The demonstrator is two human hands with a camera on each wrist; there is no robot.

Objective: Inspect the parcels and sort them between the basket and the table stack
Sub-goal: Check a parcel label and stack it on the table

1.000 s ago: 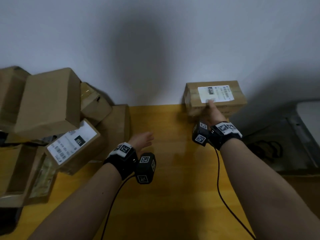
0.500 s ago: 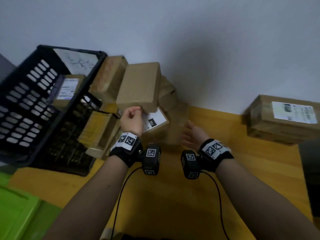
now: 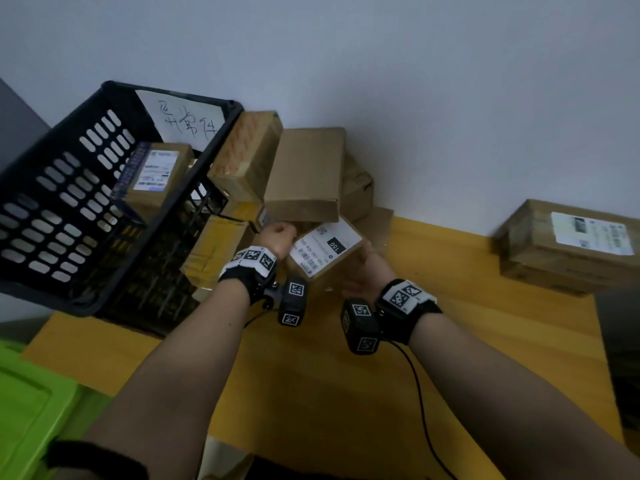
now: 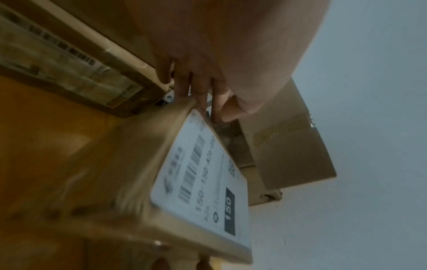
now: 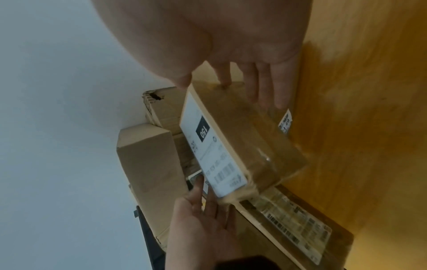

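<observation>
A brown parcel with a white "150" label (image 3: 325, 251) lies tilted at the front of the parcel pile, between my two hands. My right hand (image 3: 363, 275) grips its near end, the thumb on the label edge and the fingers (image 5: 261, 85) along the brown side. My left hand (image 3: 277, 237) touches the opposite end with straight fingers (image 5: 203, 199), wedged against the neighbouring boxes. A black slotted basket (image 3: 45, 216) stands at the left with one labelled parcel (image 3: 156, 171) inside. Two stacked parcels (image 3: 568, 251) sit against the wall at the right.
Several plain cardboard boxes (image 3: 304, 174) are heaped against the wall between the basket and the held parcel. A handwritten paper sheet (image 3: 187, 123) hangs inside the basket. A green bin (image 3: 31, 403) stands at the lower left. The yellow table (image 3: 346, 393) lies beneath my forearms.
My right hand left the parcel on the right-hand stack and crossed to the pile. Both hands have closed in on the "150" parcel, which now sits more tilted.
</observation>
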